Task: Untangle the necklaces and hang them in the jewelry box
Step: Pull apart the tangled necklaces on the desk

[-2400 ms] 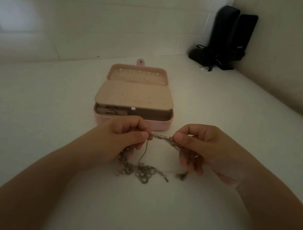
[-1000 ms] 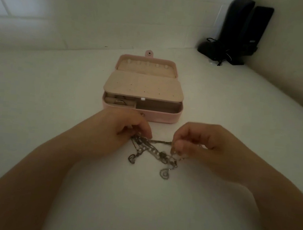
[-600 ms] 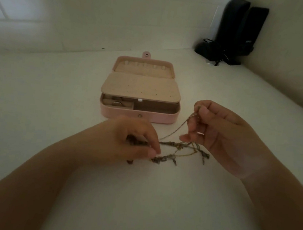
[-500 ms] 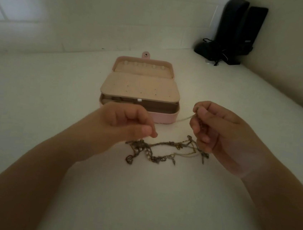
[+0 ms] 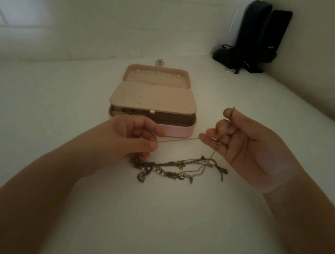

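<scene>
White counter point(image 5: 37, 134) meets a tiled wall behind, with dark speakers point(image 5: 259, 35) in the far right corner. Dim light makes details hard to read. At the middle stands the open pink jewelry box point(image 5: 179, 131), its compartments partly hidden by an inner flap. Just before it, the left hand point(image 5: 128, 139) and right hand point(image 5: 249, 148) each pinch one thin chain point(image 5: 178, 139) stretched between them. Below, the tangled necklaces point(image 5: 176, 168) lie on the counter, with wide bare surface around.

A single head-worn wide-angle view looks forward and down, close over the white tabletop point(image 5: 173, 220). Forearms enter from the lower corners; the walls curve across the top.
</scene>
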Demonstrator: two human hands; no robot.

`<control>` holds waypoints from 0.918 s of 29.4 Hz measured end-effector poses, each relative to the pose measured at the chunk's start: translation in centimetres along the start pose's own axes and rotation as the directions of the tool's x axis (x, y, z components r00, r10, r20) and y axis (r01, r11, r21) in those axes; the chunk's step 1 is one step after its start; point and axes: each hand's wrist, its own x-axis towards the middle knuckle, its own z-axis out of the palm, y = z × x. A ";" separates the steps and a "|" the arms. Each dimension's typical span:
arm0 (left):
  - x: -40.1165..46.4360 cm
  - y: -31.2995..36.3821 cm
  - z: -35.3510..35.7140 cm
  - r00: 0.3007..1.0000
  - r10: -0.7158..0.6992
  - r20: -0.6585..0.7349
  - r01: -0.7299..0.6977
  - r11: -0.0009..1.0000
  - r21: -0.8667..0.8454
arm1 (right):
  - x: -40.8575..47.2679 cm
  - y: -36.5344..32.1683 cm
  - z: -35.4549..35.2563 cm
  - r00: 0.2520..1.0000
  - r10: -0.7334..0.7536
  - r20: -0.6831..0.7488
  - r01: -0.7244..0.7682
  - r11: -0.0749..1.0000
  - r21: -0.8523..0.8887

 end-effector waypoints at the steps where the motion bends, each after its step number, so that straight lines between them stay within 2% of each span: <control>1: 0.0 0.0 0.0 1.000 0.005 0.004 -0.005 1.000 -0.019 | -0.1 0.1 0.2 1.000 0.004 -0.007 -0.004 1.000 -0.018; 5: -0.3 0.3 0.0 0.996 0.027 0.087 -0.015 0.990 -0.144 | -0.3 0.7 0.4 0.998 0.057 0.027 -0.051 0.983 -0.179; 8: -0.4 0.5 0.5 0.995 0.022 0.099 -0.009 0.991 -0.130 | -0.5 1.3 0.7 0.988 0.120 0.100 -0.079 0.935 -0.344; 12: -0.1 0.4 1.3 0.995 0.060 0.076 -0.054 0.996 -0.078 | -1.1 1.5 1.6 0.964 0.222 0.148 -0.071 0.751 -0.657; 15: 0.2 0.3 1.7 0.995 0.083 0.059 -0.078 0.994 -0.083 | -1.3 1.6 1.9 0.958 0.236 0.164 -0.046 0.691 -0.722; 18: 0.3 0.1 1.5 0.993 0.060 0.099 -0.053 0.996 -0.067 | -1.0 1.5 1.6 0.984 0.110 0.142 0.008 0.762 -0.647; 22: 0.1 -0.1 1.2 0.988 -0.002 0.155 0.013 0.998 -0.069 | -0.4 1.3 0.9 0.998 -0.025 0.063 0.046 0.936 -0.348; 27: 0.1 -0.1 1.2 0.992 -0.069 0.105 0.079 0.993 -0.092 | -0.3 1.0 1.1 0.999 0.040 0.014 -0.038 0.991 -0.129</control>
